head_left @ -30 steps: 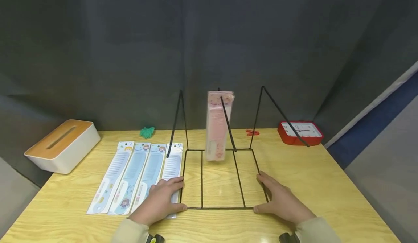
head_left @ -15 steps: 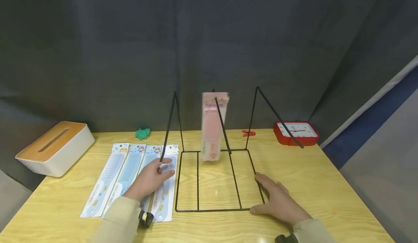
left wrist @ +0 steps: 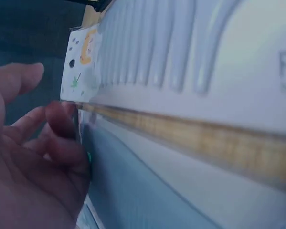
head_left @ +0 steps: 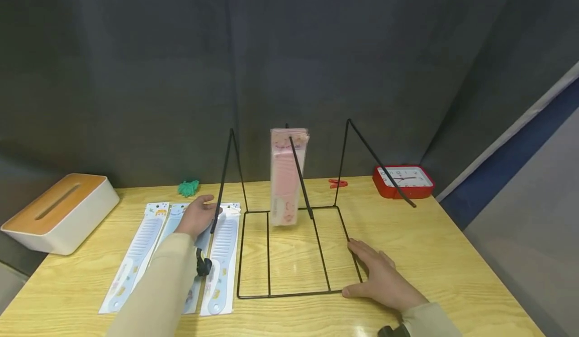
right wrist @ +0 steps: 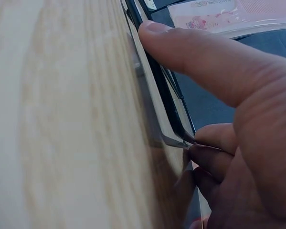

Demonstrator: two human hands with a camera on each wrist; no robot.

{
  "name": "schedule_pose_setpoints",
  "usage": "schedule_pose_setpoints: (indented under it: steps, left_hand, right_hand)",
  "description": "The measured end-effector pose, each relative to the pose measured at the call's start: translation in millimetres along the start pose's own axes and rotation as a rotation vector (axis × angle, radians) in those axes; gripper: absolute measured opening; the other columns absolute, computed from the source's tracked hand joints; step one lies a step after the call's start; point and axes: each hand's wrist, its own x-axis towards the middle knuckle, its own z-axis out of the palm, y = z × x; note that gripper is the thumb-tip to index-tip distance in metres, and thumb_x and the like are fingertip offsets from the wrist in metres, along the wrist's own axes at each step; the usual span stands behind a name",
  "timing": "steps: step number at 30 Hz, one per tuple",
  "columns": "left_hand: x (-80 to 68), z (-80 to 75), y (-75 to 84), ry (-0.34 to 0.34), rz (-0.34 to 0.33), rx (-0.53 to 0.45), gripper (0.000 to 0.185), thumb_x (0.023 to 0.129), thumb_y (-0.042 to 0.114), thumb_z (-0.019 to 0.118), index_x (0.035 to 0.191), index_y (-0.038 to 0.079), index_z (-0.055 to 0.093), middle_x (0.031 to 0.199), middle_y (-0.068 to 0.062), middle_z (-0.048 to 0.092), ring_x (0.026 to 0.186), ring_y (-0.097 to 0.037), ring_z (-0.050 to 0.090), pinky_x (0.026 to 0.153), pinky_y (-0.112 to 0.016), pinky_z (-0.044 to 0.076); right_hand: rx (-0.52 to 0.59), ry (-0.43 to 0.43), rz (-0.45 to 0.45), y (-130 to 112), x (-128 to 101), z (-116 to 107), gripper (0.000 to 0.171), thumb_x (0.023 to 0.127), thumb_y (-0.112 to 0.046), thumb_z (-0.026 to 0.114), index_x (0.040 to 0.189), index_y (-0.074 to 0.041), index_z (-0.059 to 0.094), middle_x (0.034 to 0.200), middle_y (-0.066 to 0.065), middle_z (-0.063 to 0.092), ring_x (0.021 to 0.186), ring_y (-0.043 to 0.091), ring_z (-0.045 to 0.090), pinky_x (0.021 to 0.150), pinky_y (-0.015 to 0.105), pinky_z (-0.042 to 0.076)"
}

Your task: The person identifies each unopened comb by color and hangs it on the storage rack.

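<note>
Several packaged blue combs point(head_left: 221, 259) lie in a row on the wooden table, left of a black wire display rack point(head_left: 300, 295). Over the upper ends of the middle packets is my left hand point(head_left: 197, 218), its fingers loosely bent. In the left wrist view its thumb stands apart from the fingers, and the fingertips are beside a comb packet point(left wrist: 133, 62). My right hand point(head_left: 384, 279) rests at the rack's front right corner, thumb on the front bar and fingers along the side bar. Packaged pink combs point(head_left: 284, 176) hang from the rack's middle hook.
A white tissue box point(head_left: 77, 221) with a wooden lid stands at the left. Toward the back lie a green bundle point(head_left: 188, 188) and a red clip point(head_left: 338, 183). A red clock point(head_left: 404, 181) is at the back right. The rack's outer hooks slant toward me.
My left hand has left the rack's front left corner and moved left and away from me, to the comb packets' upper ends. The right hand stays at the rack. The head view has shifted slightly.
</note>
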Motion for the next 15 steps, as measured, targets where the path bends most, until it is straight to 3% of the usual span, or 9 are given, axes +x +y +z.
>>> schedule_pose_setpoints:
  steps: [8, 11, 15]
  left_hand:
    - [-0.3, -0.7, 5.5, 0.019, 0.024, 0.050, 0.040, 0.096, 0.026, 0.069, 0.128, 0.003, 0.064, 0.119, -0.017, 0.068, 0.105, -0.030, 0.063, 0.084, -0.042, 0.049]
    - [-11.7, -7.3, 12.2, -0.001, 0.050, 0.034, 0.030, 0.099, 0.027, 0.065, 0.119, 0.006, 0.069, 0.119, -0.014, 0.068, 0.104, -0.028, 0.059, 0.085, -0.043, 0.046]
    - [-38.3, -25.6, 24.9, -0.053, 0.112, 0.029, 0.026, 0.103, 0.028, 0.058, 0.116, 0.008, 0.067, 0.123, -0.012, 0.064, 0.107, -0.027, 0.056, 0.088, -0.044, 0.046]
  right_hand:
    - [-0.020, 0.009, 0.005, -1, 0, 0, 0.112, 0.067, -0.052, 0.089, 0.154, -0.003, 0.038, 0.159, 0.020, 0.033, 0.147, 0.043, 0.024, 0.113, 0.067, 0.002]
    - [-0.021, 0.010, 0.007, -2, 0, -1, 0.112, 0.067, -0.053, 0.089, 0.153, -0.003, 0.038, 0.159, 0.020, 0.033, 0.148, 0.043, 0.024, 0.113, 0.067, 0.002]
    - [-0.014, 0.011, 0.000, -1, 0, -1, 0.110, 0.068, -0.053, 0.089, 0.153, -0.003, 0.039, 0.160, 0.020, 0.032, 0.148, 0.043, 0.023, 0.113, 0.067, 0.003]
